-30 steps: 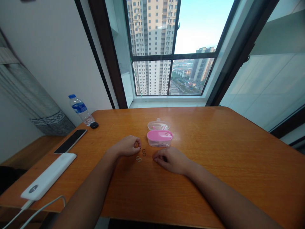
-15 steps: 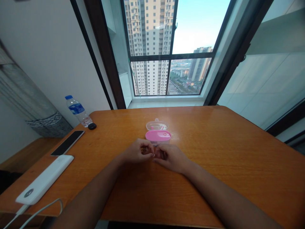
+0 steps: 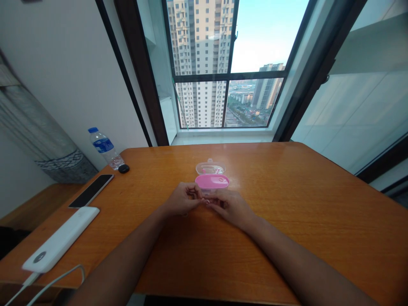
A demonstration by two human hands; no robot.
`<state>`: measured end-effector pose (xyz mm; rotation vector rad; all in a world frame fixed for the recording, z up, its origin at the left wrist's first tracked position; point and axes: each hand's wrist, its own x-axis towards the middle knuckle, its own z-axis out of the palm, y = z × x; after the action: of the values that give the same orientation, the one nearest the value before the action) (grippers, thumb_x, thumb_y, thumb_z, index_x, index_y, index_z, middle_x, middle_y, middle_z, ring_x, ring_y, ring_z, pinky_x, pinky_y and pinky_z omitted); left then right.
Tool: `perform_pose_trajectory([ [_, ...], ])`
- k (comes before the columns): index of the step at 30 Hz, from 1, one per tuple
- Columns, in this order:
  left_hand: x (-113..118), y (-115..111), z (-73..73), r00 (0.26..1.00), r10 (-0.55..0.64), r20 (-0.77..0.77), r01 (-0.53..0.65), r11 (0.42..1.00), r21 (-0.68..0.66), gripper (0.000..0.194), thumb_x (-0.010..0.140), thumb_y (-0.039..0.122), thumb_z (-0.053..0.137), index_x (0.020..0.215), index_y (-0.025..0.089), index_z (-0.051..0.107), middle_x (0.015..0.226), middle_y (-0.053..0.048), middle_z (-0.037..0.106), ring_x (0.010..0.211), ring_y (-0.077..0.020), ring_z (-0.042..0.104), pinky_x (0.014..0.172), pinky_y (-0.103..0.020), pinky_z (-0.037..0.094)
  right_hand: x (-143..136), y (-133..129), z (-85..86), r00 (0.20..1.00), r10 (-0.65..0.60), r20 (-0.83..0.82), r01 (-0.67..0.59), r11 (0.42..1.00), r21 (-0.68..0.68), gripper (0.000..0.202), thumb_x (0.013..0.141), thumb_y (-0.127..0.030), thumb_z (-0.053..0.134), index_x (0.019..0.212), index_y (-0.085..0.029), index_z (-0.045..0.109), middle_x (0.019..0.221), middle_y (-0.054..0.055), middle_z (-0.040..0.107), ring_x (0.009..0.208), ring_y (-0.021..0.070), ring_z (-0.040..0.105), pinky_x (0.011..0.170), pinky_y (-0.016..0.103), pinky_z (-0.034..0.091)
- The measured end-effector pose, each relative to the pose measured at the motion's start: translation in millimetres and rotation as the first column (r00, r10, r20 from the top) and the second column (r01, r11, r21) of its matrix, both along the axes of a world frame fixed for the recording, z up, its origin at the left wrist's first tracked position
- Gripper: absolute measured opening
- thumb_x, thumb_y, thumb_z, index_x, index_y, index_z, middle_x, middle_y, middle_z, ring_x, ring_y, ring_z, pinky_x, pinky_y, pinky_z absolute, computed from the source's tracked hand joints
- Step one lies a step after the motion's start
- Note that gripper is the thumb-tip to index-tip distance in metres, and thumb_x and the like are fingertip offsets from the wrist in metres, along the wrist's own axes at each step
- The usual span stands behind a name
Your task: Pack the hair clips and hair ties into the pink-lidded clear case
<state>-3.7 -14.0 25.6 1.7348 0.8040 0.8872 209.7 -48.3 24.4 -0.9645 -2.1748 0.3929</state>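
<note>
My left hand [image 3: 185, 198] and my right hand [image 3: 228, 205] meet over the middle of the wooden table [image 3: 287, 204], fingertips pinched close together. Something tiny and pale shows between the fingertips, too small to name. Just beyond my fingers sits an oval pink case [image 3: 212, 181], its lower edge partly hidden by the hands. Behind that case lies a clear oval plastic piece [image 3: 210, 168] with a small tab and some pink inside it. A small faint thing [image 3: 185, 215] rests under my left hand, too small to make out.
On the left are a white power bank [image 3: 60, 240] with a cable [image 3: 57, 278], a phone [image 3: 91, 191], a round black object [image 3: 123, 168] and a water bottle [image 3: 106, 148] by the wall. A window [image 3: 226, 76] stands past the table's far edge.
My fingers have shifted slightly: the right hand's fingers are straighter and the left hand is a little higher. The case and the other things stay where they were.
</note>
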Motion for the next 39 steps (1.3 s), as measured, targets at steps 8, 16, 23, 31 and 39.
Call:
perform_pose_trajectory([
  [8,-2,3,-4.2,0.997,0.011,0.078,-0.009,1.000,-0.028,0.029,0.072,0.030,0.079,0.070,0.013,0.055,0.070,-0.002,0.065,0.053,-0.0069,0.056,0.052,-0.019,0.046,0,3,-2.6,0.999,0.034,-0.015,-0.033,0.998,0.044,0.025,0.094,-0.030,0.060,0.116,-0.028,0.071,0.106,0.004,0.075,0.093,0.0176,0.069,0.084,0.029,0.053],
  [16,-1,4,-8.3,0.989,0.047,0.142,-0.027,0.990,-0.140,0.039,0.066,0.038,0.084,0.072,0.013,0.055,0.073,-0.004,0.069,0.046,-0.0071,0.056,0.043,-0.020,0.046,1,3,0.8,1.000,-0.012,-0.015,0.012,0.998,0.058,0.024,0.095,-0.029,0.059,0.114,-0.027,0.072,0.104,0.005,0.075,0.091,0.0181,0.068,0.081,0.029,0.053],
  [23,-1,5,-8.7,0.987,0.073,0.144,-0.053,0.989,-0.141,0.040,0.063,0.039,0.086,0.073,0.013,0.057,0.067,-0.001,0.067,0.044,-0.0073,0.055,0.042,-0.019,0.045,2,1,1.6,0.998,-0.066,0.005,0.066,0.997,0.029,0.025,0.094,-0.032,0.059,0.115,-0.029,0.072,0.100,0.004,0.077,0.079,0.0168,0.069,0.075,0.028,0.053],
  [31,-1,8,-7.9,0.979,0.131,0.156,-0.110,0.985,-0.133,0.041,0.063,0.039,0.086,0.076,0.013,0.057,0.056,0.001,0.064,0.044,-0.0091,0.057,0.042,-0.019,0.045,1,-2,6.4,0.983,-0.180,-0.030,0.179,0.984,-0.019,0.022,0.091,-0.034,0.061,0.108,-0.026,0.074,0.090,0.003,0.077,0.065,0.0140,0.067,0.061,0.024,0.051],
  [39,0,9,-9.9,0.971,0.174,0.165,-0.159,0.982,-0.099,0.040,0.064,0.039,0.085,0.079,0.013,0.058,0.061,0.001,0.065,0.046,-0.0088,0.058,0.044,-0.019,0.045,2,-3,8.0,0.944,-0.278,-0.176,0.275,0.960,-0.041,0.019,0.085,-0.038,0.067,0.093,-0.021,0.073,0.079,0.004,0.075,0.058,0.0138,0.066,0.054,0.023,0.053],
])
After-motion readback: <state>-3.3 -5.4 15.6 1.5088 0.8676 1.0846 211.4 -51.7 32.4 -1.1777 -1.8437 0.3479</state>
